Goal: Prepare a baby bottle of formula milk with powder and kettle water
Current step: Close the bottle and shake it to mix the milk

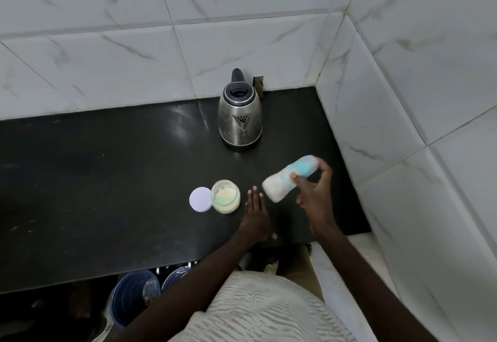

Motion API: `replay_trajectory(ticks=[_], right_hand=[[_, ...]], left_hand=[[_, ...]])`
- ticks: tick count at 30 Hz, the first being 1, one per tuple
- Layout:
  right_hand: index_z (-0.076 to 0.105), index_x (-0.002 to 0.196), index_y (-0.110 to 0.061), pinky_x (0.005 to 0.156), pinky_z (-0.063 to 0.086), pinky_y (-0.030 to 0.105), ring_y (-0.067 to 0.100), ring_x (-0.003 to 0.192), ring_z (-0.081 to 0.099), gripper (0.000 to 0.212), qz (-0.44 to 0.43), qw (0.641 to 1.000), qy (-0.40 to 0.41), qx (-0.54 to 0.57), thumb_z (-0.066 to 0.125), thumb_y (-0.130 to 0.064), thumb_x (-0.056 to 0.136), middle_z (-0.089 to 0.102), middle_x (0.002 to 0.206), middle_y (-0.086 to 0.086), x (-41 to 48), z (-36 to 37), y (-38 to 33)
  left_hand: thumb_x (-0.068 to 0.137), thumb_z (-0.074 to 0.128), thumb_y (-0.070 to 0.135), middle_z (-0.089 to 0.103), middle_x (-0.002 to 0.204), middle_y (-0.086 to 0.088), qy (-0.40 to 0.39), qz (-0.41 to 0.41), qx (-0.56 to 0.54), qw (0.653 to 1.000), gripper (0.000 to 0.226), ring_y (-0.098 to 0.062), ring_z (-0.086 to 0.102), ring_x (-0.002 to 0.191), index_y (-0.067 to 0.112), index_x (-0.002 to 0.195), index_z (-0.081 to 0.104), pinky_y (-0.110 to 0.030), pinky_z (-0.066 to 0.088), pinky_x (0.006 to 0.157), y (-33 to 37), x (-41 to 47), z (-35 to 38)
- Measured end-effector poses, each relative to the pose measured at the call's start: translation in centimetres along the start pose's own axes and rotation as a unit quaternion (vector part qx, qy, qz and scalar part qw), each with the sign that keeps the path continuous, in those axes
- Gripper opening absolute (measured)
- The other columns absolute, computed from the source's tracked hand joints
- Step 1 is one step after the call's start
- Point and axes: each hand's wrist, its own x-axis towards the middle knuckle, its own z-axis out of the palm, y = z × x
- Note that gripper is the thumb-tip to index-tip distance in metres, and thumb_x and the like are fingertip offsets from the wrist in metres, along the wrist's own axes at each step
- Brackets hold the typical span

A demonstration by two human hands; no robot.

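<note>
**Baby bottle held tilted over black kitchen counter**

A black stone counter (107, 180) runs between white marble-patterned wall tiles (242, 18) at its back edge and right end. A stainless-steel electric kettle (240, 115) with a black lid and handle stands at the back edge, towards the right end, its spout facing the front. The person's right hand (313, 193) holds a baby bottle (285, 180) in the air above the counter's right part, fingers wrapped around its middle; the bottle is tilted, blurred, whitish with pale blue markings, its lower end pointing towards the front left. The left hand (255, 215) lies flat on the counter near the front edge, palm down, fingers straight and together, gripping nothing. Just left of its fingertips stands an open clear jar of pale powder (225, 196), and touching the jar's left side lies a round white lid (200, 199), flat on the counter. Below the front edge, blue round containers (134, 296) show in shadow.
</note>
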Motion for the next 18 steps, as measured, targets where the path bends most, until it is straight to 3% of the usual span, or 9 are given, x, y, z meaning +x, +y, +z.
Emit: replay_trajectory(ticks=[2,3,7,9,12,14,16,18], right_hand=[[0.034,0.151,-0.033,0.056,0.053,0.016,0.015,0.098,0.073,0.075,-0.019,0.993,-0.085,-0.085,0.078,-0.021,0.092,0.065,0.132,0.009,-0.5,-0.5,0.9],[0.034,0.15,-0.035,0.058,0.054,0.017,0.016,0.101,0.073,0.075,-0.031,0.991,-0.089,-0.098,0.079,-0.022,0.091,0.065,0.132,0.008,-0.3,-0.9,0.8],[0.038,0.142,-0.042,0.053,0.051,0.018,0.015,0.085,0.067,0.066,-0.034,0.996,0.081,-0.001,0.078,-0.034,0.091,0.069,0.126,0.01,1.8,-1.5,-1.4],[0.037,0.143,-0.043,0.055,0.051,0.021,0.02,0.09,0.07,0.065,-0.031,0.991,0.126,0.021,0.076,-0.036,0.092,0.069,0.127,0.009,1.9,-1.1,-1.5],[0.036,0.148,-0.039,0.06,0.056,0.022,0.018,0.102,0.073,0.07,-0.031,0.998,0.003,-0.05,0.077,-0.029,0.092,0.067,0.131,0.004,-0.2,-0.4,0.0],[0.033,0.151,-0.036,0.072,0.063,0.026,0.016,0.108,0.071,0.075,-0.042,0.991,-0.073,-0.107,0.078,-0.024,0.091,0.062,0.137,0.001,-1.4,-0.8,0.8],[0.034,0.151,-0.037,0.082,0.064,0.03,0.01,0.107,0.07,0.075,-0.062,0.992,-0.034,-0.107,0.078,-0.023,0.091,0.06,0.138,-0.001,-1.1,-1.3,0.3],[0.034,0.148,-0.04,0.083,0.065,0.039,0.01,0.106,0.07,0.073,-0.061,0.992,0.076,-0.08,0.078,-0.028,0.092,0.062,0.139,0.001,-0.3,-1.5,-0.9]], left_hand=[[0.071,0.081,0.065,-0.026,0.162,-0.032,-0.005,0.004,-0.006,1.0,0.144,-0.049,-0.027,0.15,-0.005,0.159,-0.009,-0.061,0.004,0.126,-0.5,0.6,0.7],[0.071,0.081,0.066,-0.026,0.162,-0.032,-0.007,0.004,0.0,1.0,0.144,-0.05,-0.027,0.149,-0.005,0.159,-0.008,-0.061,0.004,0.126,-0.4,0.6,0.7],[0.081,0.077,0.059,-0.024,0.159,-0.038,0.003,-0.004,0.005,1.0,0.136,-0.052,-0.019,0.151,-0.014,0.155,-0.01,-0.054,0.003,0.126,0.3,-0.4,0.0],[0.081,0.077,0.058,-0.024,0.16,-0.038,0.004,0.0,0.006,1.0,0.136,-0.052,-0.019,0.151,-0.014,0.155,-0.011,-0.053,0.002,0.126,0.4,-0.7,-0.3],[0.075,0.081,0.06,-0.023,0.162,-0.035,-0.002,-0.002,-0.009,1.0,0.141,-0.05,-0.023,0.151,-0.01,0.157,-0.009,-0.057,0.003,0.127,-0.1,0.0,0.1],[0.07,0.082,0.064,-0.023,0.164,-0.03,-0.002,0.004,-0.008,1.0,0.144,-0.048,-0.028,0.15,-0.004,0.16,-0.008,-0.059,0.004,0.126,-0.4,0.4,0.5],[0.074,0.08,0.063,-0.024,0.162,-0.034,-0.01,-0.003,0.002,1.0,0.141,-0.05,-0.026,0.15,-0.007,0.159,-0.008,-0.058,0.004,0.127,-0.3,0.3,0.4],[0.079,0.078,0.06,-0.025,0.16,-0.037,-0.002,-0.011,-0.003,1.0,0.138,-0.051,-0.021,0.151,-0.012,0.156,-0.01,-0.054,0.005,0.126,0.2,-0.3,0.0]])
